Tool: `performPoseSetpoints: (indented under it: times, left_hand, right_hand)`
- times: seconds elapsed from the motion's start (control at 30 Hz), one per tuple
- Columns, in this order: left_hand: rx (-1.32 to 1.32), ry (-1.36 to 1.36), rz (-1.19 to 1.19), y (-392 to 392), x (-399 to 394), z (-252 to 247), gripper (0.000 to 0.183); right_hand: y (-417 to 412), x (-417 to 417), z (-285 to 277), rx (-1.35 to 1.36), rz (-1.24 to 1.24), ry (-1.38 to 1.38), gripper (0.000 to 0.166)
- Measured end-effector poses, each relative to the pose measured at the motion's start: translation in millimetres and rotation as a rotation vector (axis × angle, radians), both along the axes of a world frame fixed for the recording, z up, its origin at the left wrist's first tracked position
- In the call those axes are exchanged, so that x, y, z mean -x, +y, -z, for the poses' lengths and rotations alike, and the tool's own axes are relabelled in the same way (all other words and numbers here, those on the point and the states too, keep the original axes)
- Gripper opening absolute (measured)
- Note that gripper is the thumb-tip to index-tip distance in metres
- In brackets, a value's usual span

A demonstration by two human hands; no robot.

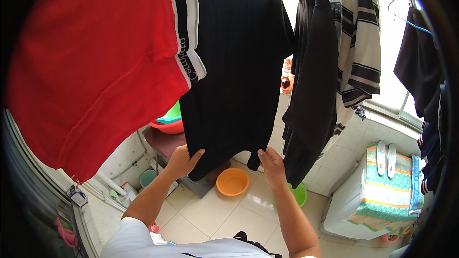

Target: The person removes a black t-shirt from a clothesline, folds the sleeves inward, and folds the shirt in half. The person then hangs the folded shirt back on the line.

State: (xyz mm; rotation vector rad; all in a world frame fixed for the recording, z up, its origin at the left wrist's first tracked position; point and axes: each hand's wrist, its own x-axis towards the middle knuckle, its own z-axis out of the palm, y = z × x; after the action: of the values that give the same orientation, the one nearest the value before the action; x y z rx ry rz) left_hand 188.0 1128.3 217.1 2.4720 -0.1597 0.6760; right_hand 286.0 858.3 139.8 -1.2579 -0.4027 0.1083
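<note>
A black T-shirt (233, 61) hangs in front of me. My left hand (185, 161) pinches its lower left edge between thumb and fingers. At the lower right edge, my right hand (272, 165) grips the same shirt. The hem sags between both hands. To the left hangs a large red garment (93, 64) with a black-and-white lettered band, overlapping the shirt's side. Close on the right hang a dark garment (312, 79) and a cream-and-black striped garment (364, 43). The upper end of the black shirt is cut off by the picture's top.
An orange basin (232, 182) and a green basin (298, 195) stand on the tiled floor. At right, a white appliance (342, 211) bears a patterned cloth (387, 193) and a pair of insoles (381, 157). More dark clothes (416, 57) hang far right. Stacked basins (168, 126) sit behind the shirt.
</note>
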Motion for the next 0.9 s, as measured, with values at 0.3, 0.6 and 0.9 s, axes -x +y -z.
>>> performPoseSetpoints:
  times: [0.3,0.6,0.9]
  left_hand:
    - [0.002,0.022,-0.093,10.8,1.9,8.1,0.029]
    - [-0.237,0.329,0.062,-44.4,3.2,-27.9,0.031]
    - [0.596,-0.240,0.591,-124.0,-48.5,-108.0,0.061]
  right_hand:
    - [-35.0,29.1,-33.8,0.016,0.419,-0.281,0.032]
    - [-60.9,14.5,-140.5,-0.402,0.244,-0.275,0.041]
    - [-16.3,34.2,-202.6,0.697,0.311,-0.679,0.035]
